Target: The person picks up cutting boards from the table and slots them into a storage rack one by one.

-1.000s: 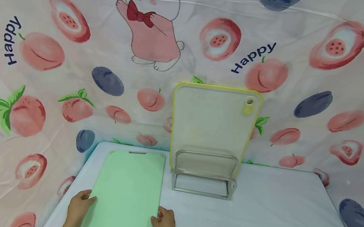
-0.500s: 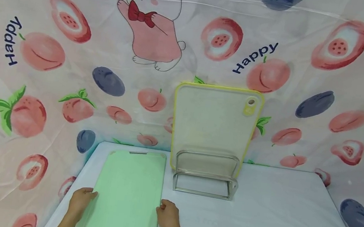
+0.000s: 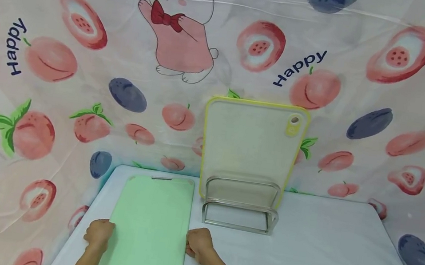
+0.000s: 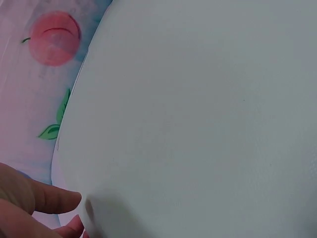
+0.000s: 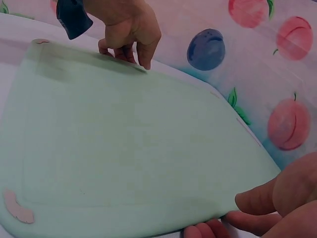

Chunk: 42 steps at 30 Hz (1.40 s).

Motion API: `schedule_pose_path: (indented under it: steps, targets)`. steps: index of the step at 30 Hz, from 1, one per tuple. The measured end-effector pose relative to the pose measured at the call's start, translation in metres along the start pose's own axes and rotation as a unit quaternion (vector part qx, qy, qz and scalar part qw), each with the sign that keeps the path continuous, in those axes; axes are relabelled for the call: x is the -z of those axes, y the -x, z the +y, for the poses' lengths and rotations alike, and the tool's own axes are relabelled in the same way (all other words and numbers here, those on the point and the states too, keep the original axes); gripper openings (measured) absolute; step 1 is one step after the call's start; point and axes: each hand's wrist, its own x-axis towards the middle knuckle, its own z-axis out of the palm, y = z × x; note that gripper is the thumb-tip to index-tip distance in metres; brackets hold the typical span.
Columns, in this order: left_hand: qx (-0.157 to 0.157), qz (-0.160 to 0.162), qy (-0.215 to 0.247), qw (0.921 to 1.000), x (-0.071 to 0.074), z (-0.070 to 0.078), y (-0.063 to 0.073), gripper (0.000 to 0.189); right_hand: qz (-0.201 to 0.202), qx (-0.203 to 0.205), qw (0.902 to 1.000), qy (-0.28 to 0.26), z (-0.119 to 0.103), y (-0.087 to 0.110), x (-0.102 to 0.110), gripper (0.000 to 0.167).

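A pale green cutting board [image 3: 150, 227] lies lengthwise at the left of the table, with a handle slot at its far end. Its left long edge is pinched by my left hand [image 3: 99, 231], seen across the board in the right wrist view. My right hand [image 3: 200, 242] holds the opposite long edge. In the right wrist view the thumb [image 5: 255, 197] is above that edge and the other fingers curl below it. The board's pinkish corner pad [image 5: 19, 207] shows there too. In the left wrist view the board's surface [image 4: 188, 109] fills most of the frame.
A metal rack [image 3: 241, 205] stands behind my right hand, holding a white cutting board [image 3: 248, 146] with a yellow rim upright. The table [image 3: 321, 254] has a white cover. A fruit-print curtain [image 3: 372, 171] hangs behind and at the sides.
Both hands have turned at the board's edges, knuckles now up, and the right has slid slightly forward. Forearms, sleeves and the black wrist devices have come into view. The board is nearly still.
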Motion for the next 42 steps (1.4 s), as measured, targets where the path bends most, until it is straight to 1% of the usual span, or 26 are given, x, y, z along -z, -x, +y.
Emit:
schedule_pose_path:
  steps: [3, 5, 7, 9, 12, 15, 17, 19, 22, 24, 29, 33, 36, 38, 42]
  targets:
    - [0.029, -0.006, 0.035, 0.9989, -0.003, 0.001, 0.002, 0.041, 0.007, -0.006, 1.0, 0.003, -0.001, -0.001, -0.001, 0.017]
    - [0.051, -0.009, 0.065, 0.9965, -0.004, 0.001, 0.004, 0.043, 0.005, -0.008, 0.9999, 0.005, 0.0, -0.002, -0.001, 0.016]
    - [0.064, -0.011, 0.087, 0.9941, -0.006, 0.0, 0.004, 0.044, 0.004, -0.015, 0.9999, 0.008, 0.0, -0.003, -0.002, 0.017]
    - [0.067, -0.01, 0.102, 0.9925, -0.007, -0.002, 0.004, 0.043, 0.003, -0.023, 0.9997, 0.007, -0.001, -0.003, -0.002, 0.019]
    - [0.066, -0.005, 0.107, 0.992, -0.007, -0.003, 0.002, 0.042, 0.004, -0.032, 0.9995, 0.004, -0.004, -0.003, -0.003, 0.022]
    - [0.063, 0.002, 0.122, 0.9905, -0.005, -0.004, 0.001, 0.042, -0.001, -0.028, 0.9996, -0.004, -0.004, -0.003, -0.003, 0.025]
    - [0.063, 0.007, 0.143, 0.9877, -0.004, -0.005, 0.001, 0.041, 0.001, -0.008, 1.0, 0.003, -0.002, -0.003, -0.003, 0.026]
    - [0.066, 0.006, 0.168, 0.9835, -0.003, -0.006, 0.001, 0.042, 0.011, 0.026, 0.9992, 0.027, 0.001, -0.003, -0.004, 0.025]
    - [0.071, 0.005, 0.201, 0.977, -0.001, -0.007, 0.002, 0.043, 0.04, 0.088, 0.9927, 0.072, 0.002, -0.001, -0.006, 0.02]
    - [0.069, 0.006, 0.219, 0.9733, -0.001, -0.007, 0.002, 0.044, 0.061, 0.112, 0.9882, 0.086, 0.001, 0.001, -0.007, 0.016]
    - [0.04, 0.023, 0.249, 0.9673, 0.002, -0.007, 0.002, 0.043, 0.089, 0.12, 0.9864, 0.069, -0.002, 0.004, -0.009, 0.015]
    - [0.023, 0.034, 0.255, 0.9659, 0.007, -0.005, 0.003, 0.042, 0.101, 0.139, 0.9826, 0.07, -0.001, 0.002, -0.009, 0.022]
    - [0.018, 0.028, 0.266, 0.9633, 0.01, -0.001, 0.005, 0.044, 0.1, 0.146, 0.9812, 0.076, -0.003, 0.001, -0.009, 0.033]
    - [0.017, 0.022, 0.278, 0.9602, 0.012, 0.002, 0.007, 0.045, 0.096, 0.145, 0.9817, 0.077, -0.004, 0.001, -0.009, 0.039]
    - [0.01, 0.026, 0.29, 0.9565, 0.016, 0.007, 0.01, 0.046, 0.083, 0.162, 0.9794, 0.088, -0.008, 0.002, -0.008, 0.042]
